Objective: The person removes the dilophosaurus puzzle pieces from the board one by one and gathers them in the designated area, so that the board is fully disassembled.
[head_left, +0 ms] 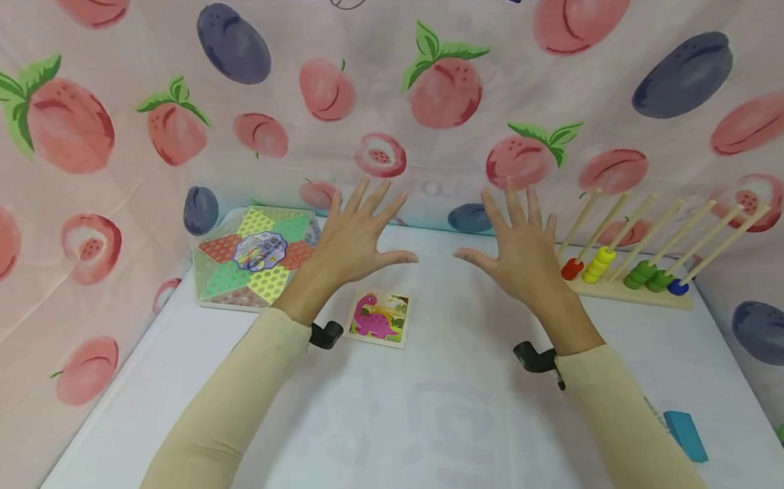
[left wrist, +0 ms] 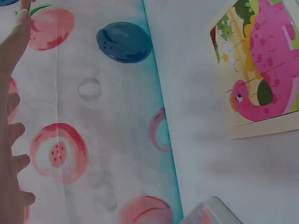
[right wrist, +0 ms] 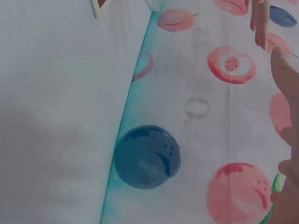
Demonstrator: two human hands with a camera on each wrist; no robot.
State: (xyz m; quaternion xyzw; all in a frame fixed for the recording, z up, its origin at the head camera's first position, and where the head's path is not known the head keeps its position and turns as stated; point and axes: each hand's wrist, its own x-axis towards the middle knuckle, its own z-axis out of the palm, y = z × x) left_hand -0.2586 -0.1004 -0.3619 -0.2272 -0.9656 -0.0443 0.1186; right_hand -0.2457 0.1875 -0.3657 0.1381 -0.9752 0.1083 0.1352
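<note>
Both hands are held up over the table with fingers spread, and neither holds anything. The left hand (head_left: pixel 351 241) is above the far part of the table, between a hexagonal game board (head_left: pixel 223 281) and a small dinosaur jigsaw puzzle (head_left: pixel 377 320). In the left wrist view the pink dinosaur puzzle (left wrist: pixel 271 70) lies flat, apart from the hand. My right hand (head_left: pixel 519 251) is nearest a wooden bead rack (head_left: pixel 630 292) with upright rods and red, yellow, green and blue beads. Its spread fingers also show along the right edge of the right wrist view.
A blue block (head_left: pixel 686 436) lies on the right of the white table (head_left: pixel 446 433), beside the right sleeve. Behind the table hangs a fruit-print cloth (head_left: pixel 392 68), which also runs down both sides. Each wrist wears a small black camera mount (head_left: pixel 326 335).
</note>
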